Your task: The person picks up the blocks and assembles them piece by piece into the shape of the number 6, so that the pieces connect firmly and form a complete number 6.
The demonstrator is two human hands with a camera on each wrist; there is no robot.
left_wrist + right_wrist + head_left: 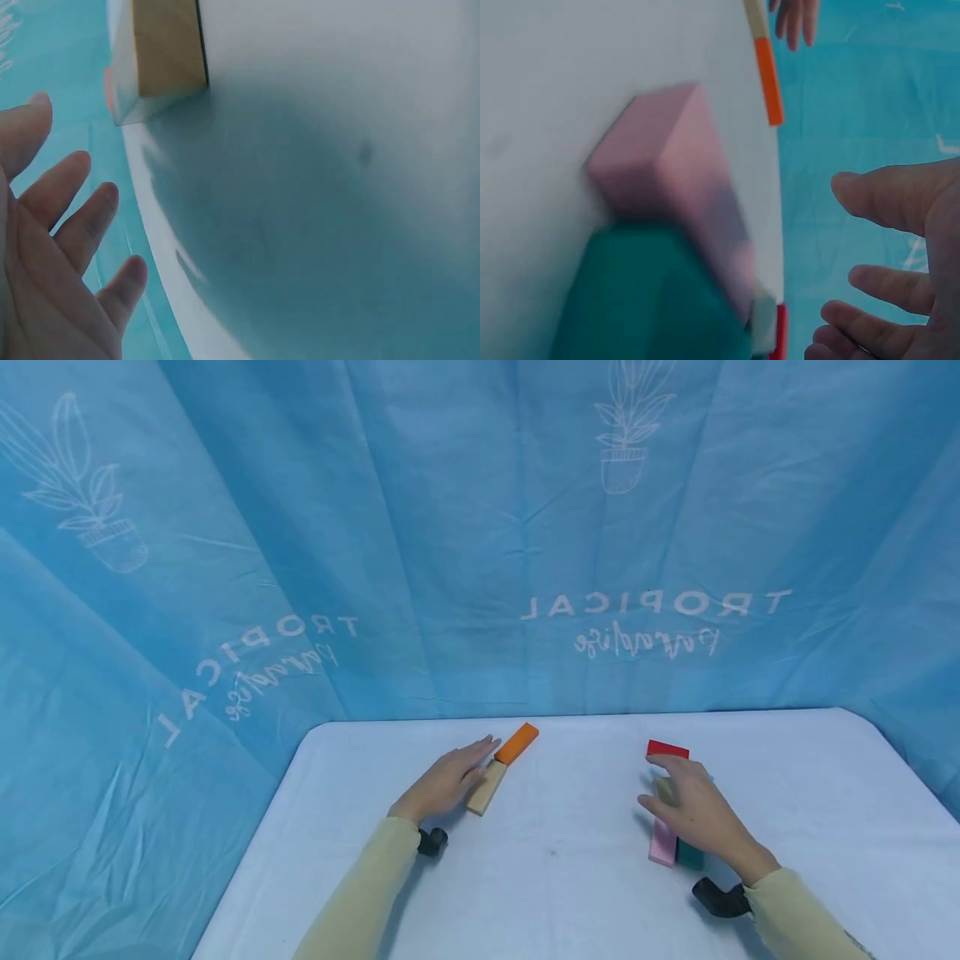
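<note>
In the head view my left hand (444,781) hovers with fingers extended beside a natural wood block (487,788), which lies end to end with an orange block (517,743) in a slanting line. Its left wrist view shows spread fingers, nothing held, and the wood block (171,49) near the top. My right hand (697,806) is over a group of blocks, thumb and fingers apart, holding nothing. A red block (667,749), a pink block (662,843) and a dark green block (689,855) show around it. Part of a yellowish block (664,790) appears between thumb and fingers; others are partly hidden.
A white cloth covers the table (570,902). Behind and to the left hangs a blue curtain (450,568) with white plant prints and mirrored lettering. Each wrist carries a black camera mount (722,898).
</note>
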